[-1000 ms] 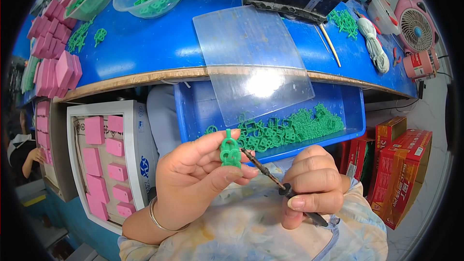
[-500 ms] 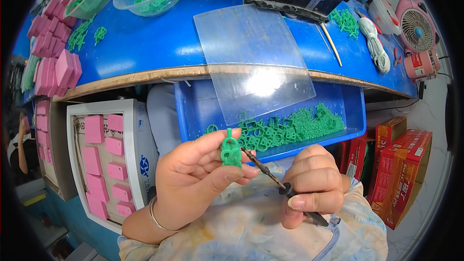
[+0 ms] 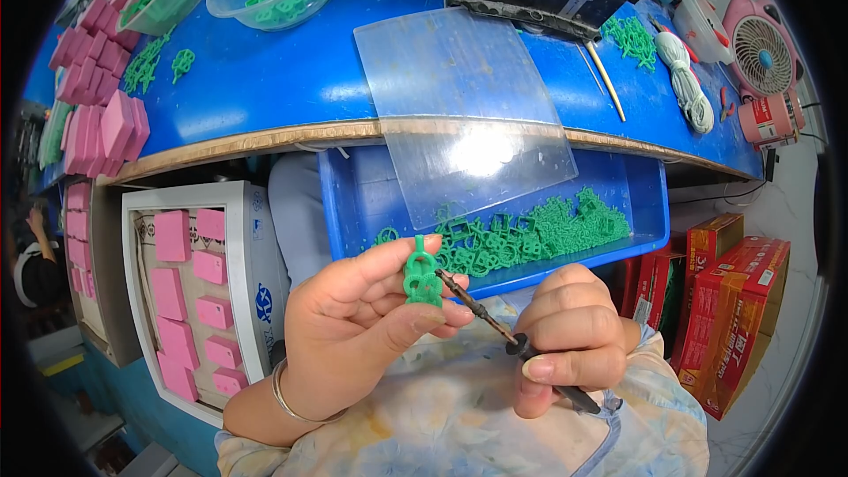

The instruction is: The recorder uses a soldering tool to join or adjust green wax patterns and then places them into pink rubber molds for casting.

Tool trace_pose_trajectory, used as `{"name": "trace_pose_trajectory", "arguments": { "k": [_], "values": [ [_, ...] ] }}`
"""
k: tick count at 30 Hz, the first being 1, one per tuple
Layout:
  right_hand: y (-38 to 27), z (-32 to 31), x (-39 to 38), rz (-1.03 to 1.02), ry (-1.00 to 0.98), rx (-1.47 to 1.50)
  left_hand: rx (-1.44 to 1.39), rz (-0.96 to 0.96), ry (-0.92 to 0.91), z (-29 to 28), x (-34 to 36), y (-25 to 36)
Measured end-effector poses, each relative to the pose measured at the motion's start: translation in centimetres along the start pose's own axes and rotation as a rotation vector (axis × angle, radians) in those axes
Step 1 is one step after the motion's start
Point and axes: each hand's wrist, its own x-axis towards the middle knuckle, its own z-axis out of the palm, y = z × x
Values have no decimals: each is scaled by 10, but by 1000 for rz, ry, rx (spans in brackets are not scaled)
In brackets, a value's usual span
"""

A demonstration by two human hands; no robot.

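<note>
Apparently mid-work: my left hand (image 3: 353,311) pinches a small green openwork piece (image 3: 422,283) upright near the blue plastic bin (image 3: 358,203), my right hand (image 3: 576,331) grips a black-handled metal pen-tool (image 3: 491,321), tip by the piece; whether the bin's loose green pieces (image 3: 508,242) are done, I can't tell.

pink fan (image 3: 764,57) up in the right corner, reddish tin (image 3: 767,121) right beside it, bundle of pale cord (image 3: 686,84) on the blue table (image 3: 265,93), bunch of red cartons (image 3: 735,311) lower right, pink blocks (image 3: 118,131) kinda heaped far left, more in a white-framed box (image 3: 238,287)
</note>
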Motion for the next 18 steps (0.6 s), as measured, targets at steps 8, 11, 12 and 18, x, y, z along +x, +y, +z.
{"name": "trace_pose_trajectory", "arguments": {
  "k": [8, 11, 12, 18],
  "values": [
    [2, 2, -2, -61, 78, 0, 6, 13, -3, 1, 1, 0],
    [2, 2, -2, -50, 86, 7, 3, 31, -8, 1, 1, -1],
    [2, 2, -2, -50, 86, 7, 4, 31, -4, 1, 1, 0],
    [0, 0, -3, -13, 72, -2, -24, 38, 14, 2, 1, -1]
  ]
}}
